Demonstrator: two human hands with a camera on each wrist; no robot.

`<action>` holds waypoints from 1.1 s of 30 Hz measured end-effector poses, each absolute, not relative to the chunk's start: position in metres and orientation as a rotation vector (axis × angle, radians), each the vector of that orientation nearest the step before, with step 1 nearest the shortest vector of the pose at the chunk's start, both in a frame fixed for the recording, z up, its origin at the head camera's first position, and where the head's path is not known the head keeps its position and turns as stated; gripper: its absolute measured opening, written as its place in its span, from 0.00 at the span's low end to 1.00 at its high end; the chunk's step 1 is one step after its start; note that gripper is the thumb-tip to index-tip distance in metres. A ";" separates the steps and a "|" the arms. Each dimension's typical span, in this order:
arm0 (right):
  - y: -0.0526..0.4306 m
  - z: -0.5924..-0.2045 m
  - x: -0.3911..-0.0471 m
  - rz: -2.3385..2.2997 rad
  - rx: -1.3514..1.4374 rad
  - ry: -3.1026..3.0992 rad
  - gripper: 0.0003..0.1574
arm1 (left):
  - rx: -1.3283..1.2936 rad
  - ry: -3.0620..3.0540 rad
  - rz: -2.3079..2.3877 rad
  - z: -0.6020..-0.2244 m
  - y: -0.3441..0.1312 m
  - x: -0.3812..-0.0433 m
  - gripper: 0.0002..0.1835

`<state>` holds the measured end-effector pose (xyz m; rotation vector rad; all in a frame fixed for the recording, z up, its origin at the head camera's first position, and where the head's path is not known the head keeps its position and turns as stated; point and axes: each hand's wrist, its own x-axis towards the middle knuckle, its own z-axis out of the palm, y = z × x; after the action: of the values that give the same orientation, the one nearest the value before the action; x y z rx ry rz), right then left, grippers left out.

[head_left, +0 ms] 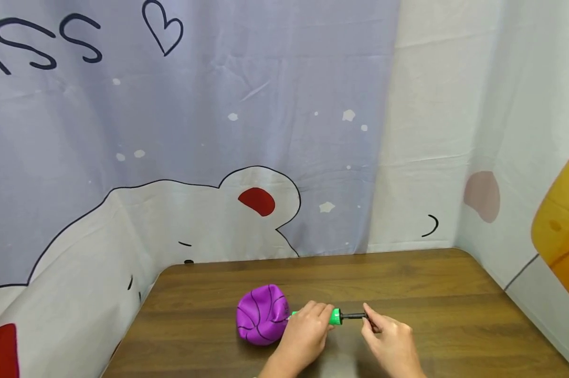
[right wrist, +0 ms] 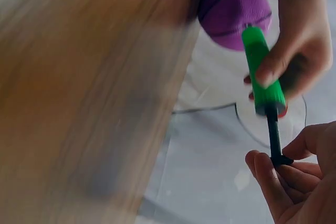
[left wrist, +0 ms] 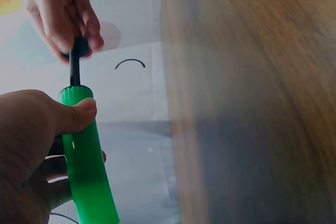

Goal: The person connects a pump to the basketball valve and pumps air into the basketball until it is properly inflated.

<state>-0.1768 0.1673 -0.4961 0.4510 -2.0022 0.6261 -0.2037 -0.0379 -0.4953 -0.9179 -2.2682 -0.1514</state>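
A purple ball [head_left: 261, 315] with black lines, dented and partly deflated, is on the wooden table. The nozzle end of a green hand pump [left wrist: 86, 156] meets the ball's side, as the right wrist view shows. My left hand [head_left: 307, 332] grips the green barrel, thumb along it. With my right hand [head_left: 392, 338] I pinch the black handle at the end of the pump's rod [right wrist: 274, 135]. Part of the rod stands out of the barrel. In the head view the left hand covers most of the barrel.
The brown wooden tabletop [head_left: 195, 294] stretches around the hands to its back edge. Behind and beside it hangs a printed curtain [head_left: 313, 79] with white bear shapes, stars and a heart.
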 end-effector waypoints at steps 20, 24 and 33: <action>0.202 -0.485 -0.167 0.694 0.161 -2.124 0.21 | -0.913 -2.287 -0.179 -0.497 -0.040 -0.206 0.24; 0.212 -0.483 -0.166 0.701 0.128 -2.142 0.21 | -0.909 -2.284 -0.187 -0.495 -0.040 -0.205 0.25; 0.193 -0.489 -0.173 0.633 0.300 -2.024 0.21 | -0.893 -2.259 -0.116 -0.493 -0.035 -0.206 0.22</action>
<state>-0.1731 0.1928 -0.4892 0.3002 -2.0243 0.6329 -0.2057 -0.0349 -0.4926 -0.8927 -2.2593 -0.1164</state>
